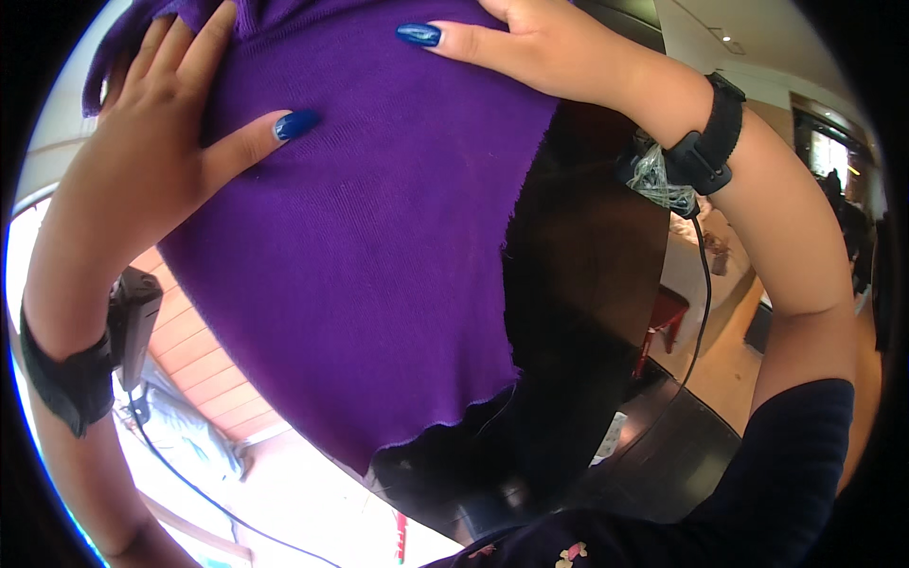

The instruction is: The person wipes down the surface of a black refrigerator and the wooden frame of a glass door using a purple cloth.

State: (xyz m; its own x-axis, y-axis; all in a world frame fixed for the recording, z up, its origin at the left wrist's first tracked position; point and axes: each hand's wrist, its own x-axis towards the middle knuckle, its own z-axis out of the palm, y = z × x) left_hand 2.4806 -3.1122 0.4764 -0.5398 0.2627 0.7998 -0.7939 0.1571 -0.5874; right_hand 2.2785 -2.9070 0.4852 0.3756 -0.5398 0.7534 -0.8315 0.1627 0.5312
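Note:
A purple ribbed knit cloth (pixel 379 227) lies over a glossy black surface (pixel 587 246). Its right and lower edges look raw and slightly wavy. On the cloth's upper left, my left hand (pixel 161 123) rests with fingers stretched and thumb out to the side; the cloth bunches around its fingertips. My right hand (pixel 521 43) lies on the upper right part, thumb stretched to the left; its other fingers are mostly cut off by the top of the picture. Both hands look open, and both visible thumbnails are dark blue.
Black straps with devices circle my left forearm (pixel 71 369) and right wrist (pixel 710 142), each trailing a thin cable. A red stool (pixel 663 317) stands right of the black surface. At lower left are pinkish wall panels (pixel 204 355) and a bluish fabric (pixel 189 426).

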